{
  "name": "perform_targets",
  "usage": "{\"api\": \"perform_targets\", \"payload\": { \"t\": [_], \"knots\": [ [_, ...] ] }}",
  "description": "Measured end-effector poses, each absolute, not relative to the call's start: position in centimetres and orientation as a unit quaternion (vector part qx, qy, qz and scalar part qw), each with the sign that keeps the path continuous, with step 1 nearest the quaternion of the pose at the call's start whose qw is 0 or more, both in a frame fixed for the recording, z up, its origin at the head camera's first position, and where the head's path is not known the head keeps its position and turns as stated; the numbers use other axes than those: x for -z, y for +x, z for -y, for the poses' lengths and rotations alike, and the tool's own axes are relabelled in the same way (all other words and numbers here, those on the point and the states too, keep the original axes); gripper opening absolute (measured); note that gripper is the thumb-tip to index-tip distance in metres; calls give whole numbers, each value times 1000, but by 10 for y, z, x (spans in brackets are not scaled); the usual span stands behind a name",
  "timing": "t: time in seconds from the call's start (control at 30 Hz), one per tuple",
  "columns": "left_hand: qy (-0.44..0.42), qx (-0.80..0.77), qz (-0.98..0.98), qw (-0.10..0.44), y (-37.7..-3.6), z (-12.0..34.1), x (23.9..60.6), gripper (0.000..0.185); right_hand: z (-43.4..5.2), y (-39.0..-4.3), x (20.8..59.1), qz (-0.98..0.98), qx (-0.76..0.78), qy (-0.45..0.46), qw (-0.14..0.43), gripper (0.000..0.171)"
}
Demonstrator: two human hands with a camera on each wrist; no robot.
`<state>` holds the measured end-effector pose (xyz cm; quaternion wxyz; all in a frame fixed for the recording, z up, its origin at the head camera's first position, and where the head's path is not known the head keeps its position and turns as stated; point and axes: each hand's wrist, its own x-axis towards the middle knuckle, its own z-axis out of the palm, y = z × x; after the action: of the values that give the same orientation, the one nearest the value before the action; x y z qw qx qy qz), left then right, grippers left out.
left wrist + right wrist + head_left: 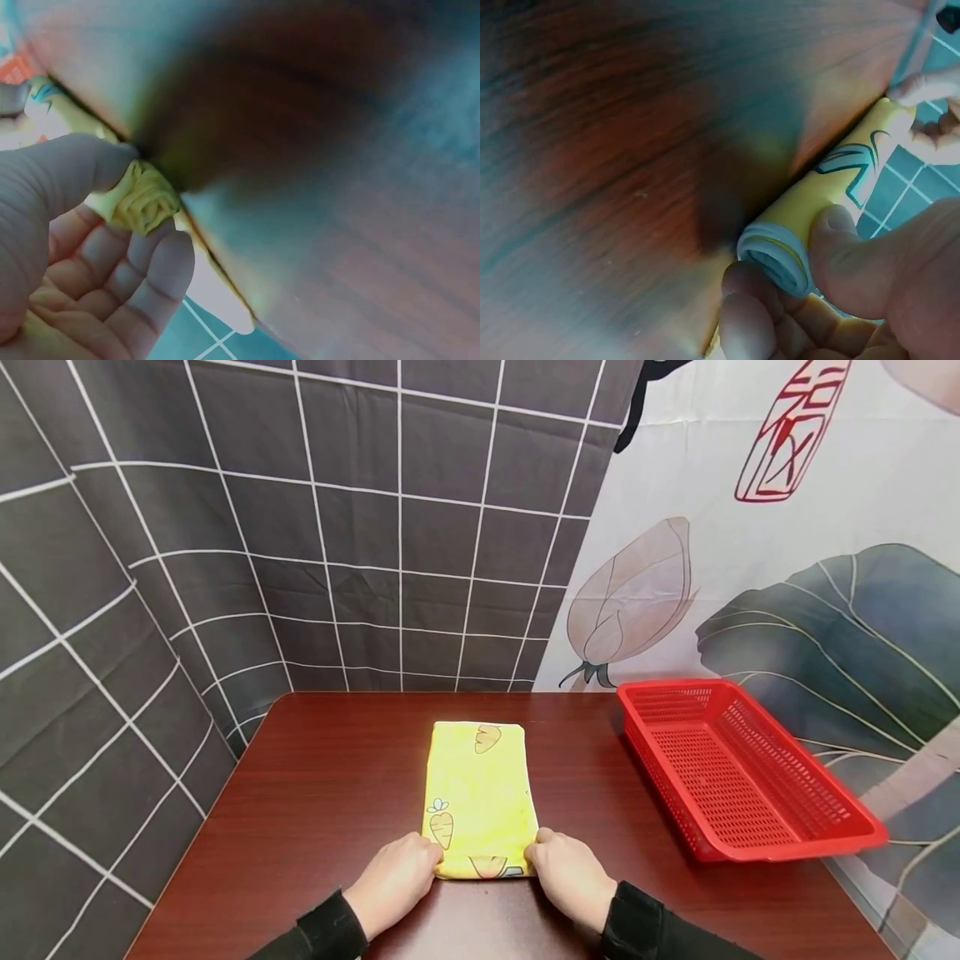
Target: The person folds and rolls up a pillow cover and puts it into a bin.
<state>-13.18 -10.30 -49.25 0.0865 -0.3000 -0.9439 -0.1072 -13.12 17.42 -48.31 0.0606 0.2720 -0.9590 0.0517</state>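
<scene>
A yellow cloth [480, 789] printed with carrots lies on the brown table, folded into a long strip, its near edge turned into a thick roll. My left hand [399, 878] pinches the left end of that roll between thumb and fingers. In the left wrist view the layers of the rolled cloth [146, 199] show as a spiral. At the other end, my right hand [573, 878] grips the roll, thumb on top and fingers curled beneath. The right wrist view shows this end of the rolled cloth [780, 251] with a pale, coiled edge.
A red plastic basket [795, 847] with perforated sides sits at the table's right side. The brown table [315, 793] backs onto a dark grey checked curtain [442, 527] and a white flower-printed sheet [720, 468].
</scene>
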Motion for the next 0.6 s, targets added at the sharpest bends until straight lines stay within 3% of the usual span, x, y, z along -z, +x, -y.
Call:
{"api": "perform_targets", "payload": {
  "t": [0.2, 0.6],
  "knots": [
    [-314, 86, 938, 118, -129, 102, 497, 18, -177, -141, 478, 963, -94, 254, 13, 23],
    [-334, 128, 931, 73, -137, 116, 499, 12, -187, -157, 476, 950, -194, 235, -63, 25]
  ]
}}
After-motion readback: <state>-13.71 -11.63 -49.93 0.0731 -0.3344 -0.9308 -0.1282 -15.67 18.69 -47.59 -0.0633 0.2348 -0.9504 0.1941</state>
